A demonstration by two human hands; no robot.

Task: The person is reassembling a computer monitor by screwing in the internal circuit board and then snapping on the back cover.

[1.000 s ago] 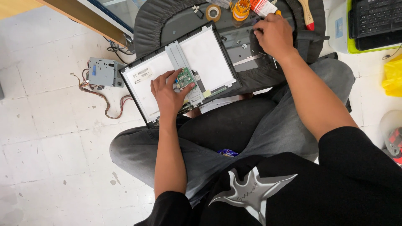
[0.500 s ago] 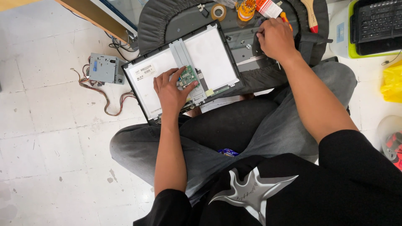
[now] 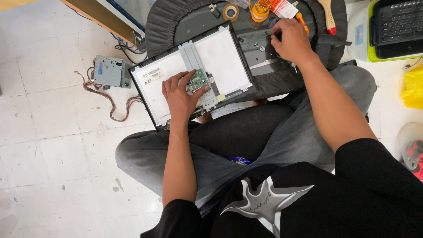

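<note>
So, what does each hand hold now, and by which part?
The left hand presses flat on the display panel, fingertips at its small green circuit board; no grasp. Whether the right hand holds anything cannot be told.

matt white panel (image 3: 220, 57), green circuit board (image 3: 199, 79)

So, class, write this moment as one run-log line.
left hand: flat on screen panel, fingers at green circuit board | right hand: on dark back cover | panel across lap
</note>
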